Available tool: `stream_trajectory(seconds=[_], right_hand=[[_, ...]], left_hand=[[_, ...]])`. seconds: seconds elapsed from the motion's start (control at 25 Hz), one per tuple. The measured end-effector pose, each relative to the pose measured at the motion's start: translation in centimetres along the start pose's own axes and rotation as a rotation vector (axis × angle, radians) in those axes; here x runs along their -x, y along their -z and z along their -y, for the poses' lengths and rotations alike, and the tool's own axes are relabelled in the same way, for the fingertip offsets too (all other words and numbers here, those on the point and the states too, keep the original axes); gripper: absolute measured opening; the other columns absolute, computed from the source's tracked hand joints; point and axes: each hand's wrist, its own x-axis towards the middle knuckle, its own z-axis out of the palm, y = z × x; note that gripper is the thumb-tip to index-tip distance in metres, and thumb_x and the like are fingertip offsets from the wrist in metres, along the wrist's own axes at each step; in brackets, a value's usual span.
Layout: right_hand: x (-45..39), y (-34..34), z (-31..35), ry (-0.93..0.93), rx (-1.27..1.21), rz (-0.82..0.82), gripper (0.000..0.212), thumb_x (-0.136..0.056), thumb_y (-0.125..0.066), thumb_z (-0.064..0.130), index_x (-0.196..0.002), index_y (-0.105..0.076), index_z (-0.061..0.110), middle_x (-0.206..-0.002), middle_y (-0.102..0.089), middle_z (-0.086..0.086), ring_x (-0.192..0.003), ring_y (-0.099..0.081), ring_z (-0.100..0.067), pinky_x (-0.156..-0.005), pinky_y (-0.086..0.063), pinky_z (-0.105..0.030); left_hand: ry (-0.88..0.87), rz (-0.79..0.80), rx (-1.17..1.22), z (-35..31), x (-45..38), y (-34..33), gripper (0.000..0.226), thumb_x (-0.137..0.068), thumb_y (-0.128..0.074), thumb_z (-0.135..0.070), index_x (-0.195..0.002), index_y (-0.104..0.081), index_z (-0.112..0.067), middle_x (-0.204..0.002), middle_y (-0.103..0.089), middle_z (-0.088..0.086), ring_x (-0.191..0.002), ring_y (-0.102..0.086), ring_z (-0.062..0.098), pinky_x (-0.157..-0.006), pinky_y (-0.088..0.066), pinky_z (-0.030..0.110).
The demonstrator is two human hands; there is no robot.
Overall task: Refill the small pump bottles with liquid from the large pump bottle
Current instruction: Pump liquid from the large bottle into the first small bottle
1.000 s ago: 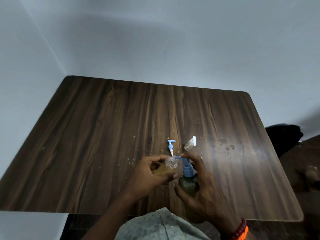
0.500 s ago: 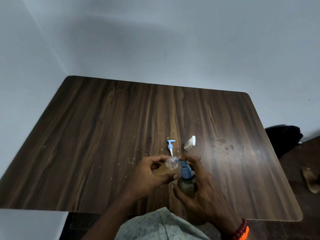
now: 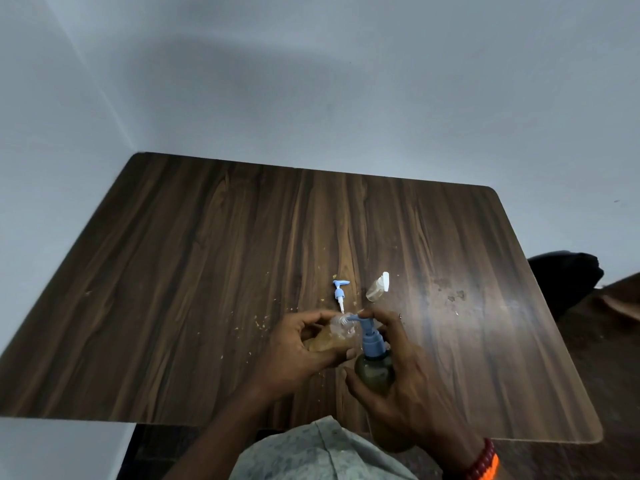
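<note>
My right hand (image 3: 408,386) grips the large pump bottle (image 3: 375,374), which holds dark olive liquid and has a blue pump head (image 3: 370,341). One finger rests on top of the pump. Its blue nozzle reaches into the open mouth of a small clear bottle (image 3: 332,336), which is part full of amber liquid and tilted in my left hand (image 3: 301,351). On the table beyond my hands lie a loose small blue-and-white pump (image 3: 340,294) and a second small bottle with a white cap (image 3: 378,287), lying on its side.
The dark wood table (image 3: 207,289) carries scattered crumbs and a stained patch at the right. Grey walls close in at the back and left. A dark object (image 3: 568,275) lies off the table's right edge.
The large bottle's pump head has risen after being pressed down half a second ago. Both hands have stayed in about the same place.
</note>
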Motion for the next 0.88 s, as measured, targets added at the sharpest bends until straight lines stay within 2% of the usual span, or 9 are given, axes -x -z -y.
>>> stream_trajectory(seconds=[0.16, 0.28, 0.36, 0.44, 0.52, 0.64, 0.76, 0.84, 0.88], right_hand=[[0.01, 0.20, 0.11, 0.008, 0.003, 0.017, 0.081, -0.082, -0.084, 0.031, -0.141, -0.030, 0.046, -0.118, -0.059, 0.022, -0.102, -0.064, 0.003, -0.093, -0.053, -0.013], [-0.10, 0.11, -0.04, -0.005, 0.019, 0.063, 0.065, -0.084, -0.083, 0.027, -0.132, -0.040, 0.036, -0.117, -0.060, 0.020, -0.101, -0.065, 0.000, -0.093, -0.056, -0.023], [-0.10, 0.08, 0.08, -0.012, 0.011, 0.048, 0.063, -0.084, -0.082, 0.025, -0.129, -0.039, 0.036, -0.112, -0.064, 0.012, -0.093, -0.067, -0.004, -0.085, -0.057, -0.026], [-0.01, 0.17, 0.27, -0.010, 0.001, 0.014, 0.072, -0.083, -0.083, 0.028, -0.134, -0.034, 0.043, -0.113, -0.065, 0.010, -0.093, -0.068, -0.004, -0.084, -0.058, -0.023], [0.02, 0.28, 0.38, -0.012, -0.001, 0.005, 0.079, -0.082, -0.084, 0.031, -0.139, -0.031, 0.044, -0.115, -0.063, 0.018, -0.096, -0.066, 0.001, -0.088, -0.055, -0.015], [0.11, 0.17, 0.28, -0.017, 0.009, 0.034, 0.074, -0.081, -0.084, 0.030, -0.136, -0.036, 0.043, -0.110, -0.060, 0.029, -0.104, -0.063, 0.010, -0.089, -0.049, -0.005], [0.08, 0.14, 0.21, -0.018, 0.010, 0.035, 0.063, -0.084, -0.082, 0.029, -0.129, -0.039, 0.039, -0.110, -0.065, 0.016, -0.095, -0.067, 0.000, -0.084, -0.056, -0.017], [0.06, 0.22, 0.32, -0.025, -0.003, 0.019, 0.064, -0.084, -0.083, 0.029, -0.133, -0.041, 0.030, -0.116, -0.065, 0.010, -0.096, -0.068, -0.004, -0.088, -0.059, -0.024], [0.04, 0.29, 0.38, -0.026, -0.004, 0.012, 0.068, -0.083, -0.083, 0.029, -0.137, -0.042, 0.027, -0.118, -0.065, 0.011, -0.098, -0.068, -0.004, -0.090, -0.058, -0.022]], left_hand=[[-0.015, 0.001, 0.016, -0.28, -0.07, 0.42, 0.047, -0.071, -0.090, -0.036, -0.114, -0.076, -0.025, -0.114, -0.078, -0.001, -0.109, -0.074, 0.021, -0.081, -0.066, 0.054], [-0.020, 0.006, -0.036, 0.08, 0.02, 0.22, 0.044, -0.075, -0.093, -0.025, -0.117, -0.076, -0.024, -0.113, -0.079, -0.002, -0.109, -0.074, 0.018, -0.090, -0.065, 0.050], [-0.010, 0.011, -0.051, 0.25, 0.18, -0.02, 0.045, -0.077, -0.092, -0.022, -0.119, -0.075, -0.022, -0.115, -0.078, -0.002, -0.110, -0.073, 0.016, -0.092, -0.064, 0.049], [0.000, 0.017, -0.006, 0.01, 0.23, -0.02, 0.046, -0.075, -0.092, -0.029, -0.118, -0.075, -0.025, -0.115, -0.077, -0.002, -0.109, -0.073, 0.017, -0.084, -0.067, 0.051], [-0.013, 0.009, 0.019, -0.24, 0.16, 0.19, 0.047, -0.071, -0.090, -0.037, -0.115, -0.076, -0.027, -0.114, -0.078, -0.002, -0.108, -0.074, 0.018, -0.079, -0.068, 0.050], [-0.015, 0.007, 0.003, -0.12, 0.00, 0.45, 0.045, -0.073, -0.092, -0.032, -0.115, -0.076, -0.027, -0.114, -0.078, -0.002, -0.109, -0.074, 0.019, -0.084, -0.067, 0.051], [-0.022, 0.011, -0.064, 0.45, 0.09, 0.15, 0.047, -0.076, -0.092, -0.026, -0.119, -0.075, -0.025, -0.116, -0.078, -0.004, -0.111, -0.073, 0.016, -0.093, -0.064, 0.048], [-0.008, 0.010, -0.033, 0.28, 0.20, 0.08, 0.051, -0.073, -0.092, -0.034, -0.119, -0.074, -0.025, -0.118, -0.077, -0.003, -0.113, -0.072, 0.018, -0.090, -0.065, 0.051], [-0.006, 0.011, -0.007, 0.13, 0.19, 0.15, 0.050, -0.071, -0.091, -0.038, -0.118, -0.075, -0.026, -0.117, -0.077, -0.003, -0.113, -0.072, 0.019, -0.086, -0.066, 0.051]])
